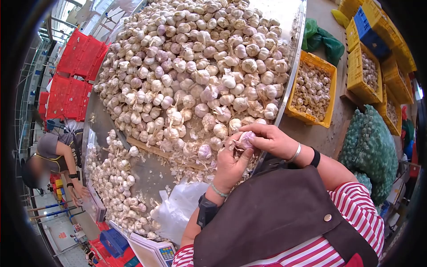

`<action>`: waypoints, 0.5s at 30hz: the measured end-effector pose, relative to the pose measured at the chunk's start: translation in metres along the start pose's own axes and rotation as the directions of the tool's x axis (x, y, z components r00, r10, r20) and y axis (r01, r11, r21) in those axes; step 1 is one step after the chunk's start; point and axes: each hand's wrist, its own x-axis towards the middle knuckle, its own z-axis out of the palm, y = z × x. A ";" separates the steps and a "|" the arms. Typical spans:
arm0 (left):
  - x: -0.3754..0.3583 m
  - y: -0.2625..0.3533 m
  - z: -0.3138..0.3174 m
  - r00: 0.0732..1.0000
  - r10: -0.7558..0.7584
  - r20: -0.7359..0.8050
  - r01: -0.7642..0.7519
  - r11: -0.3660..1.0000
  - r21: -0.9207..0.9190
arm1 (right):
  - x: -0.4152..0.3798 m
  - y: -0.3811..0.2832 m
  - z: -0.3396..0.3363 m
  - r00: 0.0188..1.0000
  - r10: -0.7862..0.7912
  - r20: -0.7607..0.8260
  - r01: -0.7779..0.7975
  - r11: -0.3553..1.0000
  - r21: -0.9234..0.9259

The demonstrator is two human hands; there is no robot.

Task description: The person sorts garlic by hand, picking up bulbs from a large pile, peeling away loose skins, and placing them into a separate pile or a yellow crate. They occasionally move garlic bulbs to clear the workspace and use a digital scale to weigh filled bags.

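Both my hands meet over the near edge of the metal table. My left hand [231, 167] is closed around a purplish garlic bulb [244, 139], thumb against its lower side. My right hand [271, 140] pinches the same bulb from the right with its fingertips. Around and beyond them a large heap of garlic bulbs [191, 62] covers the metal table [291, 26]. Loose papery skins [191, 171] lie just left of my hands. A smaller garlic pile [118, 173] sits further left, past a wooden strip [149, 147].
A white plastic bag [182, 207] and a scale [153, 251] are at the near left. Beyond the left side stands another person [60, 151]. Right of the table are a yellow crate of garlic [331, 95], stacked crates [362, 66] and green net sacks [371, 151]. Red crates [69, 98] stand left.
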 end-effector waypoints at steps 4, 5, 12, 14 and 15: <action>0.008 0.014 -0.002 0.998 -0.062 -0.010 0.063 0.983 0.172 | 0.000 0.016 -0.013 0.996 0.031 -0.087 -0.015 0.983 0.181; 0.009 0.020 -0.008 0.991 -0.131 -0.003 0.127 0.951 0.282 | 0.000 0.016 -0.024 0.982 0.107 -0.158 -0.051 0.945 0.323; 0.028 -0.018 -0.070 0.967 0.202 -0.155 0.041 0.478 0.878 | -0.023 0.000 -0.127 0.800 0.004 -0.600 0.536 0.444 0.718; 0.038 -0.024 -0.069 0.995 -0.003 -0.102 0.095 0.391 0.915 | -0.009 -0.002 -0.109 0.832 -0.017 -0.555 0.352 0.789 0.503; 0.043 -0.028 -0.066 0.995 0.005 -0.102 0.092 0.391 0.916 | -0.001 -0.003 -0.101 0.862 -0.017 -0.507 0.121 0.977 0.174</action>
